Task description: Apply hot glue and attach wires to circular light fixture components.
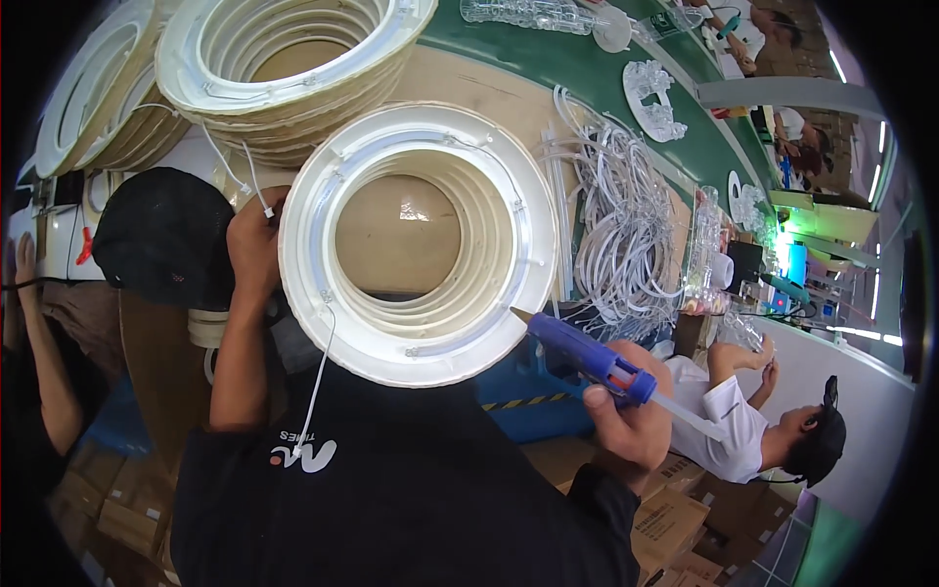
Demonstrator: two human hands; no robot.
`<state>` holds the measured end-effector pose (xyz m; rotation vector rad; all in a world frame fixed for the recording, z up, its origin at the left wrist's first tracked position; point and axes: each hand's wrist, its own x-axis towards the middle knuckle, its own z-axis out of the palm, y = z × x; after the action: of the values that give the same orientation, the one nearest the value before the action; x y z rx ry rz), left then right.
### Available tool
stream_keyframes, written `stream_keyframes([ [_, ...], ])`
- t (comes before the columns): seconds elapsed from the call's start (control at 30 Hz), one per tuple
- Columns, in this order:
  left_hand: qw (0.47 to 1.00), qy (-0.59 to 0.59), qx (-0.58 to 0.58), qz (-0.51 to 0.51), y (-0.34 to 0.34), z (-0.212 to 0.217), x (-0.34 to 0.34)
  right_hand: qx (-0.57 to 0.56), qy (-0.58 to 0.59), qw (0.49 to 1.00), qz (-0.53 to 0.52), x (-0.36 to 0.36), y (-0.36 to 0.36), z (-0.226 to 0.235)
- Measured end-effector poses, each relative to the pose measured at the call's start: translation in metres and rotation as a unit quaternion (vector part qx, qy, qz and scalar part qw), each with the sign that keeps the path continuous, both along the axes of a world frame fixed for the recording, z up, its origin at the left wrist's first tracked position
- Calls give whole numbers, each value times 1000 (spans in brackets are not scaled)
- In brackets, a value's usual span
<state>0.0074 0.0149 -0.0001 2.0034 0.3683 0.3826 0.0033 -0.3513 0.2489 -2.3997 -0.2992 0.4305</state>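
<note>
My right hand [631,416] is closed around a blue hot glue gun [587,354] with a pale glue stick out of its back. The gun's nozzle points at the lower right rim of a stack of white rings [303,249]. Along the top ring's face runs a clear light strip [521,210], with small clips and a thin white wire [321,372] hanging over the near side. My left hand [256,235] is against the stack's left side, its fingers mostly hidden behind the rim. Near it dangles a small white wire connector [268,210].
More ring stacks [284,108] stand behind and to the left. A tangled heap of clear strips [626,225] lies right of the rings, with clear plastic parts [653,98] on the green table [587,73]. A black cap [166,240] is left of my arm; a co-worker [753,411] sits at right.
</note>
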Motion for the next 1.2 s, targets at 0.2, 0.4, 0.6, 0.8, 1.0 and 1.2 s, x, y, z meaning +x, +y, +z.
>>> stream_keyframes([
  [0.2,998,-4,-62,14,-3,-6,3,-32,-32,998,34,7,0,-4],
  [0.4,995,8,-98,15,-1,-8,1,-32,-20,999,18,8,0,-6],
  [0.6,998,8,-62,7,2,-12,0,-26,-23,999,25,8,-2,-4],
  [0.8,998,12,-63,12,1,-14,0,-61,-31,996,60,9,-3,5],
  [1.0,998,11,-67,11,2,-13,-1,-70,-28,995,70,10,-1,7],
  [1.2,998,13,-55,0,4,-13,-1,-100,-44,990,85,13,1,10],
])
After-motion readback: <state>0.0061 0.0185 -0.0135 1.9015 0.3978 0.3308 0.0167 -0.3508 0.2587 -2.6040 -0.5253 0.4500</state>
